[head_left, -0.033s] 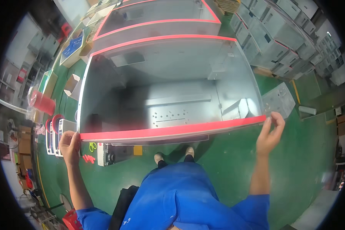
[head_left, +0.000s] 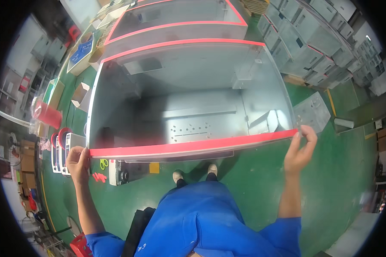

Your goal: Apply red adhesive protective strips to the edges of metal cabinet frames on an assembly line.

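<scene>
An open-topped grey metal cabinet [head_left: 193,100] lies before me, its inside showing slots and holes. A strip of red tape [head_left: 193,144] runs along its near edge. At the near left corner, my left hand [head_left: 77,165] is closed, thumb and fingers pinching the tape's left end. My right hand [head_left: 301,150] is at the near right corner, thumb and forefinger closed about the tape's right end. Its other fingers are curled. Red tape also lines the cabinet's far edge.
Beyond stands another red-edged cabinet [head_left: 180,32]. Stacked grey metal boxes [head_left: 304,47] fill the far right. On the green floor are a metal panel [head_left: 312,112], yellow-green scissors [head_left: 103,164], red tape pieces [head_left: 99,177] and white units with red rings [head_left: 73,143] at left.
My right hand has shifted slightly left, bringing its thumb to the tape's right end. The left hand and the cabinet have stayed in place.
</scene>
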`<action>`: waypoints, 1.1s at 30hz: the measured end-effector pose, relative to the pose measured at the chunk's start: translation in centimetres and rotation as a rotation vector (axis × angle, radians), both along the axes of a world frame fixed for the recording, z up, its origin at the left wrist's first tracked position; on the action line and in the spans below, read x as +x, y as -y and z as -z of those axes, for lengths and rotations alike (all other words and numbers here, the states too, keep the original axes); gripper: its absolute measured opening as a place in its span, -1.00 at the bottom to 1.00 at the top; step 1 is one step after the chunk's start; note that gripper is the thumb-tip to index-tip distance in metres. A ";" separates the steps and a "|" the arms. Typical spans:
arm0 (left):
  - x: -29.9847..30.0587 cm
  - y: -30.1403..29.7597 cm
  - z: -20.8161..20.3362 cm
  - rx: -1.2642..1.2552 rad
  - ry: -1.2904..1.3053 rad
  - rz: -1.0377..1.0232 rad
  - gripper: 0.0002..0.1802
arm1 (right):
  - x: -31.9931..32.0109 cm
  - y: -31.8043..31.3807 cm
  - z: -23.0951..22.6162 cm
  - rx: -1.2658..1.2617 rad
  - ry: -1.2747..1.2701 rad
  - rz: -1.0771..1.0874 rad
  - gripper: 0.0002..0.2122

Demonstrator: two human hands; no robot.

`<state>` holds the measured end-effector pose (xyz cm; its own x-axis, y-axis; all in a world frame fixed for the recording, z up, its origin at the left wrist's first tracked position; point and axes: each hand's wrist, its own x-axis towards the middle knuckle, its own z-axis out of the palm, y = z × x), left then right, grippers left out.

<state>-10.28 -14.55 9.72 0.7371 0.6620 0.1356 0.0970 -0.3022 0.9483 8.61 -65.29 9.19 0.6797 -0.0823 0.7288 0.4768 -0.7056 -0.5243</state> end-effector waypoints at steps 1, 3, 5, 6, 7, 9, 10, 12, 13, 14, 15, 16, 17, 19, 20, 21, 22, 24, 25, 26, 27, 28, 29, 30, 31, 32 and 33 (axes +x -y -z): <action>0.0 0.1 0.0 0.007 0.005 0.008 -0.90 | -0.3 -0.7 -0.1 -0.109 0.081 -0.039 -0.82; -0.2 0.1 0.1 -0.005 0.012 0.002 -0.90 | -0.8 -1.7 0.0 -0.163 0.102 -0.132 -0.81; -0.3 0.3 0.0 0.002 0.008 -0.011 -0.90 | -1.2 -2.9 0.1 -0.198 0.126 -0.221 -0.79; -0.1 0.5 -0.1 0.011 -0.002 -0.020 -0.90 | -1.3 -3.4 0.0 -0.220 0.125 -0.251 -0.78; 0.0 0.6 -0.2 0.021 -0.012 -0.031 -0.90 | -1.4 -3.9 -0.1 -0.242 0.124 -0.283 -0.78; 0.0 0.4 -0.1 0.043 -0.010 -0.017 -0.90 | -1.4 -4.6 0.0 -0.300 0.140 -0.336 -0.74; -0.1 0.4 -0.1 0.054 -0.008 -0.011 -0.90 | -1.5 -4.9 0.0 -0.329 0.147 -0.357 -0.73; -0.1 0.2 0.0 0.040 -0.012 -0.016 -0.90 | -1.5 -5.6 -0.1 -0.386 0.160 -0.398 -0.71; -0.1 0.2 0.0 0.033 -0.015 -0.018 -0.90 | -1.6 -5.8 -0.1 -0.396 0.158 -0.405 -0.68; -0.1 0.2 -0.1 0.036 -0.017 -0.026 -0.90 | -1.7 -6.0 0.0 -0.405 0.153 -0.415 -0.68; 0.0 0.4 -0.1 0.038 -0.019 -0.034 -0.90 | -1.7 -6.1 0.0 -0.415 0.148 -0.425 -0.67; 0.0 0.5 -0.2 0.039 -0.021 -0.040 -0.89 | -1.8 -6.2 0.1 -0.426 0.143 -0.434 -0.67; 0.0 0.5 -0.1 0.033 -0.012 -0.038 -0.89 | -1.8 -6.4 0.1 -0.431 0.139 -0.437 -0.66; 0.1 0.6 0.0 0.019 0.007 -0.024 -0.89 | -1.9 -6.5 0.1 -0.446 0.129 -0.434 -0.65; 0.1 0.6 0.0 0.017 0.007 -0.027 -0.89 | -1.9 -6.6 0.1 -0.456 0.125 -0.436 -0.65; 0.1 0.5 0.0 0.012 0.007 -0.025 -0.89 | -1.9 -6.6 0.1 -0.467 0.120 -0.432 -0.65; 0.2 0.4 0.1 0.007 0.006 -0.022 -0.89 | -2.0 -6.6 0.1 -0.479 0.114 -0.428 -0.65; 0.0 0.2 0.3 0.021 -0.003 -0.029 -0.89 | -2.0 -6.9 0.4 -0.508 0.127 -0.414 -0.66; 0.0 0.3 0.2 0.015 0.004 -0.022 -0.90 | -2.1 -7.1 0.6 -0.525 0.134 -0.405 -0.66; 0.0 0.3 0.3 0.009 0.011 -0.015 -0.90 | -2.3 -7.1 0.8 -0.558 0.137 -0.383 -0.67; -0.4 -0.1 0.4 0.026 0.009 -0.030 -0.89 | -2.4 -7.6 1.1 -0.583 0.144 -0.374 -0.67; -0.4 -0.1 0.6 0.049 0.001 -0.032 -0.88 | -2.4 -7.8 1.2 -0.608 0.152 -0.367 -0.67; -0.1 0.1 0.7 0.071 -0.008 -0.036 -0.88 | -2.4 -7.5 1.3 -0.606 0.143 -0.377 -0.66; -0.5 0.0 0.3 0.109 -0.025 -0.063 -0.88 | -2.4 -7.5 1.3 -0.609 0.143 -0.374 -0.66; -0.3 -0.1 0.2 0.129 -0.056 -0.073 -0.88 | -2.5 -7.6 1.3 -0.609 0.147 -0.370 -0.66; -0.1 0.3 -0.4 0.051 -0.088 -0.075 -0.88 | -2.5 -7.6 1.3 -0.609 0.150 -0.370 -0.65; 0.2 0.7 -0.8 0.022 -0.109 -0.091 -0.87 | -2.5 -7.7 1.5 -0.587 0.157 -0.371 -0.64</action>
